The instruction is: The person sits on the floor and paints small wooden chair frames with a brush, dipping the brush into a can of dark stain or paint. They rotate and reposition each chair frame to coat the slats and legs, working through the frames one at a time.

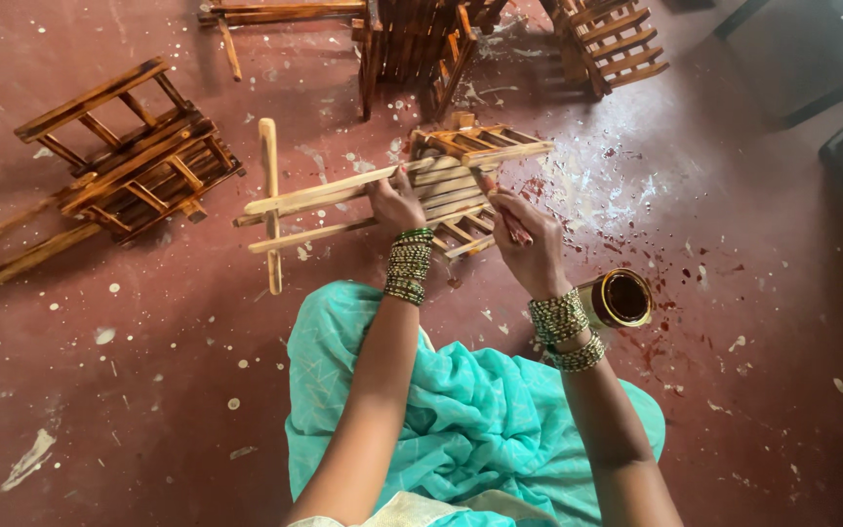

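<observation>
A small unpainted wooden slatted cart (412, 185) with long handles lies on the reddish floor in front of me. My left hand (397, 203) grips its slatted middle and holds it steady. My right hand (527, 239) is closed on a thin brush with a reddish tip that touches the slats near the cart's right side. Both wrists carry stacks of green and gold bangles. A round tin of dark red-brown stain (622, 298) stands open on the floor just right of my right wrist.
A darker stained wooden cart (119, 161) lies at the left. More stained wooden pieces (412, 44) and another (612, 44) stand at the back. Stain spatters mark the floor (148, 390) at the right. My teal garment (461, 410) covers my lap.
</observation>
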A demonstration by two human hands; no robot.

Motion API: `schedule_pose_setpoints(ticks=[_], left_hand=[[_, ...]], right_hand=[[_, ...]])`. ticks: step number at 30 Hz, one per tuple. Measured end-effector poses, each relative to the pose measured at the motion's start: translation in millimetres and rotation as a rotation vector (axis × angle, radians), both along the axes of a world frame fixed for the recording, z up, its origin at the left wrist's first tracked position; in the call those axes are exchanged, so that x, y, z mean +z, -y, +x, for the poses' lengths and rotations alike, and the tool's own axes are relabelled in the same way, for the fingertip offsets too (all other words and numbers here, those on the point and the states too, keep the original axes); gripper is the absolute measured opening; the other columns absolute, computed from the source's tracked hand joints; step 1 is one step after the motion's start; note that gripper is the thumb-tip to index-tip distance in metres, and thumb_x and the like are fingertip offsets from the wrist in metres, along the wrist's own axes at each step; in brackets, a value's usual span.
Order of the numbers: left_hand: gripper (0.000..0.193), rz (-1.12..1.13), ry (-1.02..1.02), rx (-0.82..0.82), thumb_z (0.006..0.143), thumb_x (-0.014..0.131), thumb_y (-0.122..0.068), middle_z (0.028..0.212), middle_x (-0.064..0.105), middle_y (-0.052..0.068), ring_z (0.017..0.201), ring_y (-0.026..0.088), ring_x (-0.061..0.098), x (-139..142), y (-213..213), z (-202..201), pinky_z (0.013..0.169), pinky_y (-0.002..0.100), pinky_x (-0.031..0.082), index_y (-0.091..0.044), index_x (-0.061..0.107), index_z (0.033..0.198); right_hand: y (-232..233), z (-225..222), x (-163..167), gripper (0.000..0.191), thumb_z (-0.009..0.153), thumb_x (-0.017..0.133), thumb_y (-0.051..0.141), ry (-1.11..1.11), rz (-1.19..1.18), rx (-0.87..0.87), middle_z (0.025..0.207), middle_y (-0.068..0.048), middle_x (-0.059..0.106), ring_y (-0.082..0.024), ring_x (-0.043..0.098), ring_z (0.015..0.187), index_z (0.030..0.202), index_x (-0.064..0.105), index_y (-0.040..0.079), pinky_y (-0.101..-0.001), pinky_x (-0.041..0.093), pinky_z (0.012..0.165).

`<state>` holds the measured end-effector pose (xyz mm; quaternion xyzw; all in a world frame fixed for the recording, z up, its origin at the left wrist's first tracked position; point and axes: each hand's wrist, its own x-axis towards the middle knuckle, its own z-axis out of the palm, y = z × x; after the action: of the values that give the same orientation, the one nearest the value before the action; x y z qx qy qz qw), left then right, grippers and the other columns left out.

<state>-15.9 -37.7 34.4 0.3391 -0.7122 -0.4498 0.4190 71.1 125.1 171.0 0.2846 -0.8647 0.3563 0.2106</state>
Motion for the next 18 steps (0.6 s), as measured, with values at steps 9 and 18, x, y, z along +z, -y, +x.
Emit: schedule_pose_setpoints(ticks=[9, 18], left_hand=[[0.025, 0.052, -0.046, -0.029, 0.096, 0.071, -0.020, 0.104, 0.067, 0.023, 0.094, 0.040, 0.067, -8.6, 18.2, 1.5, 0.083, 0.051, 0.054, 0.004, 0.070, 0.103], [0.021, 0.048, -0.027, -0.012, 0.091, 0.072, -0.014, 0.107, 0.069, 0.022, 0.100, 0.040, 0.066, -7.7, 21.7, 5.7, 0.089, 0.049, 0.053, 0.001, 0.071, 0.105]], right_hand=[[9.4, 9.0, -32.7, 0.033, 0.094, 0.066, -0.004, -0.058, -0.031, 0.217, 0.136, -0.014, 0.068, -0.028, 0.071, 0.121, 0.126, 0.068, 0.002, -0.0358, 0.059, 0.099], [-12.2, -13.5, -31.6, 0.030, 0.094, 0.065, -0.007, 0.008, -0.023, 0.111, 0.129, -0.013, 0.072, -0.022, 0.073, 0.115, 0.122, 0.071, 0.002, -0.0316, 0.060, 0.097]])
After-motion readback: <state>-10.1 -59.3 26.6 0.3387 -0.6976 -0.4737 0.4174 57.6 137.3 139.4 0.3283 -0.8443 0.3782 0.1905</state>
